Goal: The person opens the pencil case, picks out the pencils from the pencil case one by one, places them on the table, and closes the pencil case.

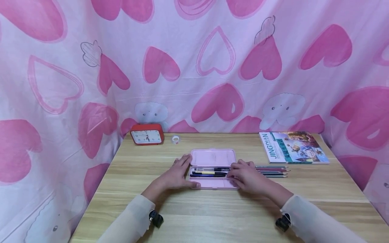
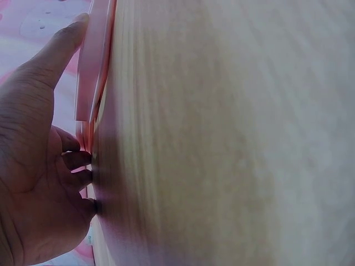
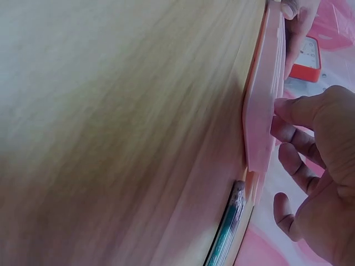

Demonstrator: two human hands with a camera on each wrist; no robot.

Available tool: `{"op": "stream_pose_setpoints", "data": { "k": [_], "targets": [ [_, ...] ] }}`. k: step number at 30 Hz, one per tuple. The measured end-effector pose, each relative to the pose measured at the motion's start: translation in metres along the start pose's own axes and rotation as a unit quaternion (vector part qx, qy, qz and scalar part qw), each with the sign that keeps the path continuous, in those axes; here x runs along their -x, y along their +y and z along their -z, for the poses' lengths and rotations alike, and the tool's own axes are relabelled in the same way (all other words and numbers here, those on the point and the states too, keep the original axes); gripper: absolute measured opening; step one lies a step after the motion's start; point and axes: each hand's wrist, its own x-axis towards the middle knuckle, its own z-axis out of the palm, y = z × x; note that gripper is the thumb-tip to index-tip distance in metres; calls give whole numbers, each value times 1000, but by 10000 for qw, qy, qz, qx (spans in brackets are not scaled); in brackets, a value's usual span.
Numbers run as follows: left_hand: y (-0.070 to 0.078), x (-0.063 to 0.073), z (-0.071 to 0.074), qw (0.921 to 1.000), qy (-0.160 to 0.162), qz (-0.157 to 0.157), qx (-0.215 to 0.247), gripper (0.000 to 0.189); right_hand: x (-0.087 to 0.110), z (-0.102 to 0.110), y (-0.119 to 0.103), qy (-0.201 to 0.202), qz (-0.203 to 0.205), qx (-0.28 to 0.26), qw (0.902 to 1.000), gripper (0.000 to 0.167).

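Observation:
An opened pink pencil case [image 1: 214,184] lies on the wooden table, its lid [image 1: 212,158] folded back. Several pens [image 1: 208,174] lie in its long compartment. My left hand [image 1: 174,175] is spread at the case's left end, fingertips by the lid's edge and thumb on the front corner. Over the right end is my right hand [image 1: 250,177], thumb and forefinger dipping inside the front wall in the right wrist view [image 3: 327,149]. Whether those fingertips pinch anything is hidden. Several pencils [image 1: 275,171] lie on the table just right of the case, partly behind that hand.
At the back left stands a red alarm clock [image 1: 147,135], with a small roll of tape [image 1: 175,139] next to it. A colourful book [image 1: 293,147] lies at the back right. A pink heart-patterned curtain [image 1: 212,67] hangs behind the table.

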Motion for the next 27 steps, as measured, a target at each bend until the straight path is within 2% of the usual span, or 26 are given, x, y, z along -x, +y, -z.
{"op": "stream_pose_setpoints", "data": {
  "k": [11, 21, 27],
  "targets": [
    [0, -1, -1, 10000, -1, 17, 6, 138, -12, -7, -3, 11, -29, 91, 10000, 12],
    [-1, 0, -2, 10000, 44, -13, -11, 139, -16, -8, -5, -186, -574, 326, 9976, 10],
    [-2, -1, -2, 10000, 60, -51, -28, 138, -17, -9, -6, -171, -715, 412, 9964, 9]
  ]
}}
